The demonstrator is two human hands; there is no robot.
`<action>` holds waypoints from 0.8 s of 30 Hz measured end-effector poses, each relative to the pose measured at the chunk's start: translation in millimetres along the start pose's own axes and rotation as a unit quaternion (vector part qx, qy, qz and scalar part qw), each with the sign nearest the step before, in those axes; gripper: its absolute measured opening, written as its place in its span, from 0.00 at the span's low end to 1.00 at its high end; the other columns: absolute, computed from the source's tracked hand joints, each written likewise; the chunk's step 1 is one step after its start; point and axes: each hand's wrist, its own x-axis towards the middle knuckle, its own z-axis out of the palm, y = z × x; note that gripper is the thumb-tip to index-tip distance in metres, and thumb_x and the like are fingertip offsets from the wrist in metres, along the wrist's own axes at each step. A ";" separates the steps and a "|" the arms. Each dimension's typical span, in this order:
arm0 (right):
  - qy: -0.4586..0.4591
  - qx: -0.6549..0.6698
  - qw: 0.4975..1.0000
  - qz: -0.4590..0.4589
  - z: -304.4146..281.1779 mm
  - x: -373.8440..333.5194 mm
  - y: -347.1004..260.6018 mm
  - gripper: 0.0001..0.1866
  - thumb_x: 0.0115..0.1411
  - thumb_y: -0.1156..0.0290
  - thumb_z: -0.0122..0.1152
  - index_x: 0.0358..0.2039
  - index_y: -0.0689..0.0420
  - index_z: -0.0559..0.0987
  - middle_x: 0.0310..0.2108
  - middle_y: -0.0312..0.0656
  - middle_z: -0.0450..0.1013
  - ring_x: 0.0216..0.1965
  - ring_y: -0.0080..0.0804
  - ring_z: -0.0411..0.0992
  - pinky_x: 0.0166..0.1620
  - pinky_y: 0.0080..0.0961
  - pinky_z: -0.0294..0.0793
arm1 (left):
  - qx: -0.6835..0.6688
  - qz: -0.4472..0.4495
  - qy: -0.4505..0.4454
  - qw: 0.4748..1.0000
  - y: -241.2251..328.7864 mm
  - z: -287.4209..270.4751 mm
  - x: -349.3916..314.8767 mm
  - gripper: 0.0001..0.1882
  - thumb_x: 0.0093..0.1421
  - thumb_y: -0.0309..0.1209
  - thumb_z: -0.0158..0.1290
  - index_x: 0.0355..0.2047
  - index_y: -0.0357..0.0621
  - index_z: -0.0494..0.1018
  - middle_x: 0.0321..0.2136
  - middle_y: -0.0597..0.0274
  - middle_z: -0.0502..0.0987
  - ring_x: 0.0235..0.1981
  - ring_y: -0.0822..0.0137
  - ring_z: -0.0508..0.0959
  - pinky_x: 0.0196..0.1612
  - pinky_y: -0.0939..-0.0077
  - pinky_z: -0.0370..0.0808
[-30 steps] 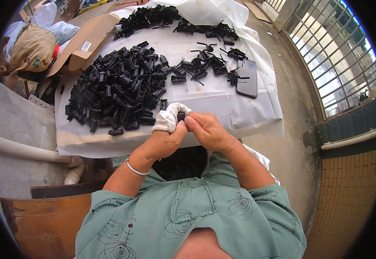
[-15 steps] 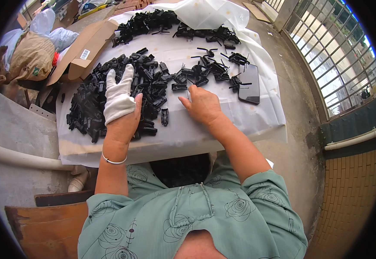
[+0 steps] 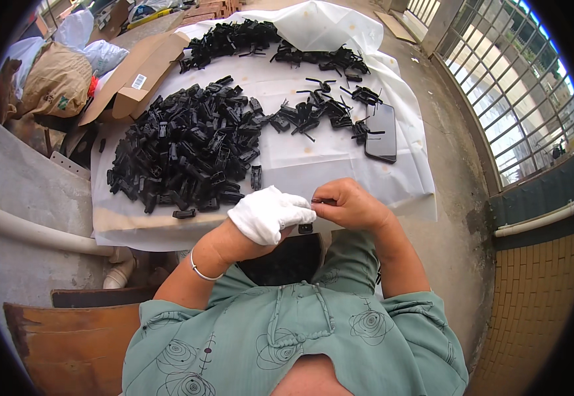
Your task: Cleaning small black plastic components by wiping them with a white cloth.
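Observation:
My left hand (image 3: 268,215), in a white glove that leaves some of the thumb side bare, is closed on a small black plastic part (image 3: 305,228), whose end shows below the fingers. Bare and closed in a pinch, my right hand (image 3: 353,206) meets the left one's fingertips just over the table's near edge. What it pinches is too small and hidden to make out. Left of both hands lies a large pile of black plastic parts (image 3: 188,142). Farther off, a smaller group of black parts with thin rods (image 3: 310,112) lies on the white sheet (image 3: 287,158).
A black phone (image 3: 381,132) lies at the sheet's right side. More black pieces (image 3: 231,41) are heaped along the back. An open cardboard box (image 3: 143,76) leans at the left, near bags (image 3: 56,76). A barred window (image 3: 505,86) stands to the right.
Both hands have come back toward me and together at the table's near edge. My left hand has left the pile and closed on a black part; the right has left the rodded group.

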 end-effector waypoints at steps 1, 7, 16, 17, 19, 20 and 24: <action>-0.054 0.019 0.998 0.034 -4.0 -2.1 -3.8 0.06 0.51 0.73 0.59 0.23 0.64 0.74 0.16 0.43 0.67 0.18 0.27 0.62 0.24 0.24 0.63 | -0.003 -0.002 -0.033 0.999 7.1 -0.7 -0.4 0.12 0.43 0.20 0.54 0.31 0.43 0.74 0.30 0.60 0.75 0.28 0.54 0.75 0.30 0.66 0.72; -0.221 0.163 0.959 0.065 3.1 -11.1 -12.1 0.08 0.52 0.72 0.58 0.28 0.64 0.76 0.20 0.39 0.71 0.23 0.20 0.65 0.28 0.22 0.66 | -0.070 -0.010 -0.168 0.983 36.7 -8.3 1.9 0.11 0.44 0.23 0.56 0.31 0.45 0.74 0.32 0.61 0.75 0.29 0.54 0.75 0.31 0.66 0.72; -0.052 0.257 0.962 0.081 7.8 -25.6 -23.1 0.05 0.53 0.75 0.57 0.29 0.63 0.75 0.21 0.34 0.69 0.24 0.15 0.61 0.26 0.18 0.63 | -0.552 -0.268 0.108 0.782 26.8 15.0 -22.6 0.07 0.57 0.26 0.53 0.35 0.40 0.68 0.33 0.64 0.73 0.27 0.80 0.69 0.27 0.86 0.67; 0.072 0.176 0.981 0.043 9.2 -27.0 -32.5 0.05 0.52 0.75 0.59 0.30 0.61 0.75 0.20 0.33 0.66 0.21 0.15 0.59 0.24 0.19 0.61 | -0.536 -0.287 0.148 0.780 18.4 18.3 -20.0 0.08 0.58 0.28 0.53 0.34 0.40 0.67 0.30 0.66 0.73 0.25 0.84 0.66 0.25 0.91 0.63; 0.205 0.056 0.972 -0.102 18.8 -24.6 -47.3 0.09 0.49 0.75 0.62 0.32 0.58 0.75 0.16 0.31 0.62 0.15 0.18 0.55 0.19 0.21 0.57 | -0.488 -0.304 0.209 0.791 11.7 28.8 -13.0 0.09 0.58 0.28 0.53 0.37 0.39 0.68 0.28 0.68 0.73 0.24 0.83 0.67 0.25 0.90 0.65; 0.207 0.055 0.972 -0.101 26.6 -20.7 -52.1 0.09 0.49 0.75 0.62 0.32 0.58 0.75 0.16 0.31 0.62 0.15 0.18 0.55 0.19 0.21 0.57 | -0.445 -0.296 0.229 0.813 9.1 36.7 -11.6 0.11 0.58 0.28 0.53 0.39 0.38 0.68 0.28 0.67 0.73 0.24 0.83 0.68 0.25 0.90 0.65; 0.243 -0.160 0.924 -0.247 42.6 -13.5 -50.3 0.08 0.48 0.75 0.64 0.30 0.57 0.74 0.16 0.35 0.64 0.14 0.22 0.59 0.19 0.20 0.58 | -0.433 -0.260 0.267 0.821 11.7 52.0 -10.9 0.13 0.59 0.28 0.52 0.43 0.38 0.67 0.28 0.67 0.73 0.22 0.82 0.69 0.24 0.89 0.67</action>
